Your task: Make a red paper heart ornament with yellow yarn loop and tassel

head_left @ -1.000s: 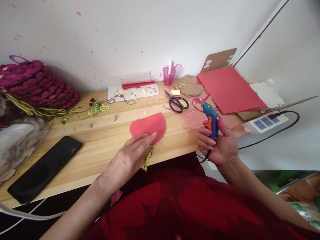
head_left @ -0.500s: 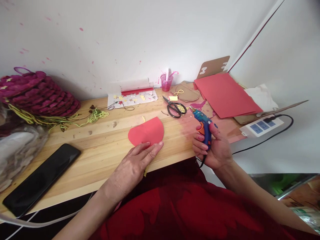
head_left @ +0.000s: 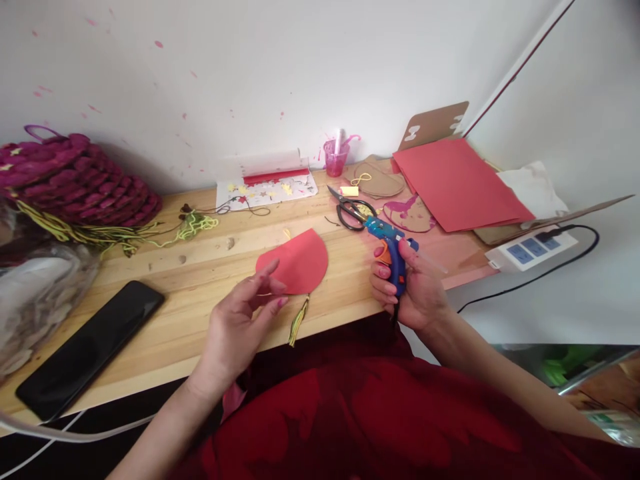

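1. The right grip (head_left: 413, 290) is wrapped around a blue glue gun (head_left: 397, 263), its forefinger by the orange trigger; I can't tell whether the trigger is pressed. The gun now points further left, its nozzle over the scissors (head_left: 350, 208) in this view.
2. The left grip (head_left: 233, 327) has come up from flat contact; thumb and fingers are partly parted at the lower-left edge of the red half-round piece (head_left: 297, 260). I cannot tell whether they pinch that edge.
3. That piece lies on the worktop (head_left: 205, 260), just ahead and to the right of the left grip. Its tassel (head_left: 299, 323), covered a moment ago, now shows plainly between the two grips; my reading is that the left one has gone from pressing to handling the edge.
4. Well ahead of both grips, a pink cup (head_left: 334, 165) holds a white pen-like thing (head_left: 339, 137).
5. Well left of the left grip, a clear plastic bag (head_left: 84, 270) contains pale flat pieces (head_left: 15, 333), beyond a phone (head_left: 93, 350).
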The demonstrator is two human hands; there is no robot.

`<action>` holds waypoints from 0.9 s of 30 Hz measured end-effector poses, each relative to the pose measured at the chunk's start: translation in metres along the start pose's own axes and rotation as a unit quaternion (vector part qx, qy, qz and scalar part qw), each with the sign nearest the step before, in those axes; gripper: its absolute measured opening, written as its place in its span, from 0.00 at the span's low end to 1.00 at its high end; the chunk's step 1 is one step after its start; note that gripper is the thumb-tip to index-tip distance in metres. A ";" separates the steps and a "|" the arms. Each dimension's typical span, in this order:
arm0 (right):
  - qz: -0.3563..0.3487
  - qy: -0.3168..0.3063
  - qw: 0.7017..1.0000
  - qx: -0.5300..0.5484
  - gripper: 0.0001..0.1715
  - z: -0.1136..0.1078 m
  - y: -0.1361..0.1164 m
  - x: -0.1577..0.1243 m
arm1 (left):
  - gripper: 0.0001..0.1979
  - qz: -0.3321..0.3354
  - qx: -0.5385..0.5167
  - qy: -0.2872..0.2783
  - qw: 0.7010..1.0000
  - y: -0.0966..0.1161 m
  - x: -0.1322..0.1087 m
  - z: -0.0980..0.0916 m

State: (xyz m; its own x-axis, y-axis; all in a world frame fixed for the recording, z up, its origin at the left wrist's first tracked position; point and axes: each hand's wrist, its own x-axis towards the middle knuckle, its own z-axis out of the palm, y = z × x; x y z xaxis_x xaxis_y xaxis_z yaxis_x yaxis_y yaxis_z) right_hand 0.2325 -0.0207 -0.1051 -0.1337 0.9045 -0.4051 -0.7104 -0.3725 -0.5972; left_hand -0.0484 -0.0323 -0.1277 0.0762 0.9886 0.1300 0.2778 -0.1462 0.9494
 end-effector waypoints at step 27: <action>0.009 -0.006 0.999 -0.048 0.19 -0.003 0.002 0.001 | 0.18 -0.188 -0.255 0.104 0.943 0.010 0.024 -0.017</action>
State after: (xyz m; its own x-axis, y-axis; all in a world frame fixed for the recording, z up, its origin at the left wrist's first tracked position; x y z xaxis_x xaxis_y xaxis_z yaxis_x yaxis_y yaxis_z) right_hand 0.2332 -0.0210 -0.1083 -0.1548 0.8996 -0.4083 -0.6390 -0.4064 -0.6531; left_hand -0.0605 -0.0098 -0.1100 -0.1404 0.9606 -0.2401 -0.2525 0.1997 0.9468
